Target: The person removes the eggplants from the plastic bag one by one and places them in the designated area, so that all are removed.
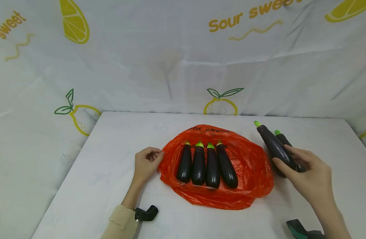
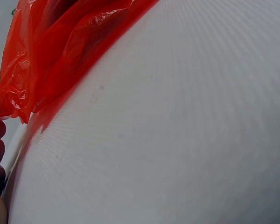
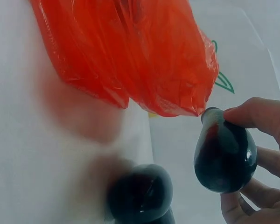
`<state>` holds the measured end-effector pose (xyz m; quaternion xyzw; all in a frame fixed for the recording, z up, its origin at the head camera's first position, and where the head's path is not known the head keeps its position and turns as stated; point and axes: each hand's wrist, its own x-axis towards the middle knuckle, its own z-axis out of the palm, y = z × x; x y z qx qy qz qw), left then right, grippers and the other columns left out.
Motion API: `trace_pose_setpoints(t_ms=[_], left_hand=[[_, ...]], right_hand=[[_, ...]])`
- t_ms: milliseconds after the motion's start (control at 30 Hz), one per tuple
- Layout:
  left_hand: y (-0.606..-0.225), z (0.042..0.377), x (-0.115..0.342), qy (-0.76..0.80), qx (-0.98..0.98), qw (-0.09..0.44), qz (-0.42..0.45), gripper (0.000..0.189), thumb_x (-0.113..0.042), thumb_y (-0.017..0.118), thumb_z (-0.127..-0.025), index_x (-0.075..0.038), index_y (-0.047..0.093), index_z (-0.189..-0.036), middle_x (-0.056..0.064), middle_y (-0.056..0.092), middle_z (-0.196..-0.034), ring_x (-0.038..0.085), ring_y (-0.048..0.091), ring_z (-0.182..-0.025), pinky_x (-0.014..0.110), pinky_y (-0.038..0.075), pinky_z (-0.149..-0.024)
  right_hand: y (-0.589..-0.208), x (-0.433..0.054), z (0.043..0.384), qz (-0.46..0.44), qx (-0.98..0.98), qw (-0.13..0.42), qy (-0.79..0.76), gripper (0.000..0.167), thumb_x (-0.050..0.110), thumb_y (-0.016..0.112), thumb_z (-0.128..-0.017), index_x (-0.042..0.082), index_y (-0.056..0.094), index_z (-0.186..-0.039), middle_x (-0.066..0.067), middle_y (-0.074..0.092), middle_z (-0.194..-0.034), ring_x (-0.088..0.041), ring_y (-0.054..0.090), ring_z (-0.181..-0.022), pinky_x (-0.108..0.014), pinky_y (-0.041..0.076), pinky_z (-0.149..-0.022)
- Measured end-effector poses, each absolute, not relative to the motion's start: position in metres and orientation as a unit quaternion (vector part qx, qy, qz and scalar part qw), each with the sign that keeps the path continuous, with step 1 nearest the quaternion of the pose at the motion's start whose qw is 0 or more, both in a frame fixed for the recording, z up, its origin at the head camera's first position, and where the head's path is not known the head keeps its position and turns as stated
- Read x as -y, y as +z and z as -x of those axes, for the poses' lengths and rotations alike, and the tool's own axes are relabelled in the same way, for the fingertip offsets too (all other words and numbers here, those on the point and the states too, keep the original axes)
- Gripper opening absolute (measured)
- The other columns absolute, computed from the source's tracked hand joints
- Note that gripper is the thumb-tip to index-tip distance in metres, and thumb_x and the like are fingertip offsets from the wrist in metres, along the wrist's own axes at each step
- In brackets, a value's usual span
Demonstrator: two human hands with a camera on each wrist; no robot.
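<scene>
Eggplant (image 1: 273, 142) sits in my right hand (image 1: 312, 176), thumb and fingers gripping near the blunt end, green stem pointing away from the fingertips. Left hand (image 1: 147, 162) pinches the edge of the red bag (image 1: 251, 166), which spreads right from those fingers. Four eggplants (image 1: 198, 166) lie in it, between my two sets of fingers. More loose eggplants (image 3: 142, 193) lie under and beside my right fingers; count unclear. To do this well, I'd pinch lightly, since thin plastic could tear, and grip firmly, since glossy skin probably slips.
</scene>
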<state>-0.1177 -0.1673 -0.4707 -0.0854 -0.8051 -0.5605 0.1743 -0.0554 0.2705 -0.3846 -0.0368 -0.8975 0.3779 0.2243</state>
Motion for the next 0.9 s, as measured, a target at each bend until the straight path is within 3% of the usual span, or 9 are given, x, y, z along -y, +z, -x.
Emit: trace_pose_setpoints(t_ms=[200,467,600,667,767,900], left_hand=[[-0.471,0.117,0.166,-0.561,0.805,0.175,0.074,0.005,-0.001,0.077,-0.084,0.003,0.075,-0.086,0.012,0.064,-0.070,0.004,0.047,-0.063,0.013,0.037,-0.059],[-0.470,0.117,0.166,-0.565,0.803,0.173,0.079,0.009,-0.003,0.078,-0.085,0.005,0.075,-0.086,0.012,0.065,-0.071,0.004,0.047,-0.063,0.013,0.038,-0.060],[-0.468,0.117,0.165,-0.567,0.800,0.174,0.085,0.006,-0.001,0.077,-0.084,0.004,0.075,-0.086,0.011,0.065,-0.070,0.004,0.048,-0.063,0.014,0.038,-0.059],[-0.468,0.117,0.165,-0.567,0.800,0.175,0.084,0.005,0.000,0.077,-0.084,0.004,0.075,-0.086,0.012,0.065,-0.070,0.004,0.047,-0.063,0.013,0.038,-0.059],[-0.468,0.117,0.164,-0.564,0.803,0.175,0.078,0.006,0.001,0.076,-0.084,0.007,0.074,-0.085,0.014,0.064,-0.069,0.003,0.046,-0.063,0.013,0.037,-0.059],[-0.456,0.113,0.159,-0.559,0.808,0.174,0.069,0.007,0.002,0.074,-0.085,0.010,0.072,-0.084,0.018,0.062,-0.069,0.002,0.045,-0.063,0.014,0.037,-0.059]], right_hand=[[-0.384,-0.281,0.058,0.061,0.899,0.230,0.367,0.046,0.011,0.088,-0.078,0.003,0.074,-0.121,0.045,0.048,-0.098,0.019,0.048,-0.083,0.007,0.035,-0.077],[-0.386,-0.305,0.062,0.133,0.895,0.221,0.364,0.047,0.015,0.084,-0.082,0.003,0.072,-0.126,0.047,0.044,-0.091,0.023,0.046,-0.081,0.007,0.033,-0.075],[-0.389,-0.317,0.064,0.180,0.897,0.202,0.349,0.050,0.023,0.082,-0.085,0.007,0.069,-0.131,0.046,0.043,-0.096,0.025,0.041,-0.082,0.004,0.030,-0.075],[-0.390,-0.321,0.065,0.203,0.898,0.189,0.341,0.052,0.025,0.080,-0.087,0.009,0.067,-0.134,0.035,0.058,-0.110,0.025,0.039,-0.082,0.002,0.029,-0.075],[-0.392,-0.328,0.066,0.226,0.898,0.168,0.339,0.055,0.030,0.078,-0.088,0.009,0.064,-0.138,0.031,0.059,-0.107,0.023,0.037,-0.081,0.001,0.030,-0.072],[-0.396,-0.335,0.066,0.213,0.903,0.159,0.337,0.057,0.029,0.075,-0.090,0.002,0.061,-0.139,0.006,0.070,-0.103,0.024,0.032,-0.075,-0.002,0.034,-0.060]])
